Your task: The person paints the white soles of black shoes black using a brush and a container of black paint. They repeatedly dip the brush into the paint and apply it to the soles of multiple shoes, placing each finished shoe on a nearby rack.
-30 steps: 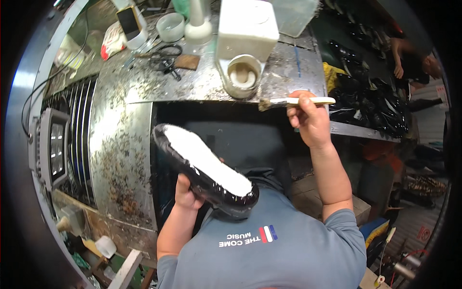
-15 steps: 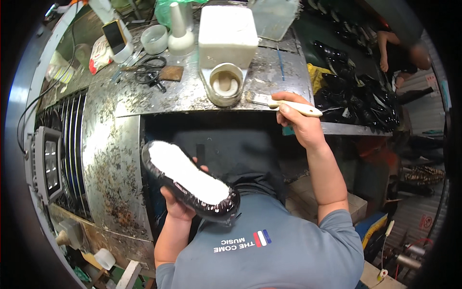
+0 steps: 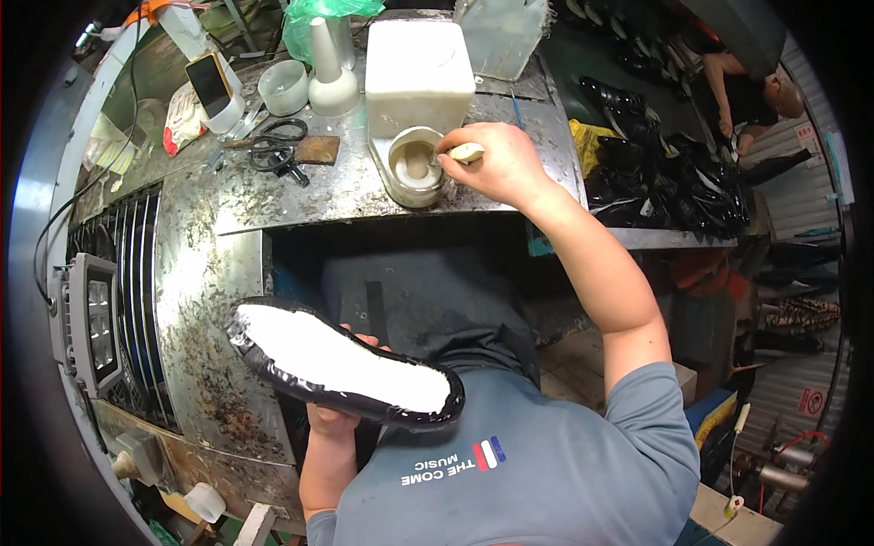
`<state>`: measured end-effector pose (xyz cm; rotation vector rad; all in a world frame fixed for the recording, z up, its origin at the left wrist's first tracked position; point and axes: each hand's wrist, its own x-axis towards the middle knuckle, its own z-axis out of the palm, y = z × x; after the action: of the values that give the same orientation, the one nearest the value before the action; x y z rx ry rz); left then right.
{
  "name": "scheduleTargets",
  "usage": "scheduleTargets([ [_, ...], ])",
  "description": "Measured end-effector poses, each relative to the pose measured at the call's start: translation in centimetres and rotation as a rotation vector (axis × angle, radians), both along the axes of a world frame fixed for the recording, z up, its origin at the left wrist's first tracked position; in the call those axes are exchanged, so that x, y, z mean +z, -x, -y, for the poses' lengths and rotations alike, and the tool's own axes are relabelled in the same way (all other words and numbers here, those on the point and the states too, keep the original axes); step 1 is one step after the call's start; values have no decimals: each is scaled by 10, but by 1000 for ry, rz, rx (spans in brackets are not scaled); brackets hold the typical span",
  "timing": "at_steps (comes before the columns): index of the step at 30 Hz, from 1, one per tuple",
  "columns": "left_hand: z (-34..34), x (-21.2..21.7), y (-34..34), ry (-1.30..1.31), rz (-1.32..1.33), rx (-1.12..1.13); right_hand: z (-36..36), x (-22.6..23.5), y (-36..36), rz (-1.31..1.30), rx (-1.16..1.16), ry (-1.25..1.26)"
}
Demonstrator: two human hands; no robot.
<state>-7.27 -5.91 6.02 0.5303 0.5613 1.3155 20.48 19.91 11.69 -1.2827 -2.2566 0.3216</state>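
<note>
One brush (image 3: 468, 153), gripped in the right hand (image 3: 499, 167), is now reaching the cup (image 3: 417, 197) near the front edge of the workbench (image 3: 300, 200), no longer hovering aside, seemingly loading up; the left hand (image 3: 333, 419) is holding a shoe (image 3: 346, 362) sole-up, outside that edge.

The left hand (image 3: 333, 419) holds a black shoe (image 3: 341, 364) near the person's body, its white underside facing up. At the far side, over the metal bench (image 3: 273, 202), the right hand (image 3: 499, 166) grips a pale-handled brush (image 3: 468, 153) at the right rim of a round cup (image 3: 414, 197) joined to a white container (image 3: 421, 73). Scissors (image 3: 280, 130) lie left of it; glossy black shoes (image 3: 692, 182) are heaped at far right.
</note>
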Motion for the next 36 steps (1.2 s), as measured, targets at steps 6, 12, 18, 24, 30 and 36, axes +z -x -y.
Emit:
scheduleTargets([
  [6, -10, 4, 13, -379, -475, 100, 15, 30, 0, -270, 30, -144],
  [12, -32, 54, 25, -868, -1381, 356, 15, 9, -9, -249, 69, -129],
  [18, -47, 93, 34, -1180, -1724, 386, 21, 8, -17, -188, 42, 31],
  [24, -51, 105, 43, -1349, -1804, 377, 35, 15, -12, -437, 92, -138],
  [30, -52, 113, 46, -1414, -1859, 335, 41, 8, -13, -472, 108, -224],
  [36, -52, 120, 46, -1446, -1868, 304, 51, -6, -15, -495, 149, -1],
])
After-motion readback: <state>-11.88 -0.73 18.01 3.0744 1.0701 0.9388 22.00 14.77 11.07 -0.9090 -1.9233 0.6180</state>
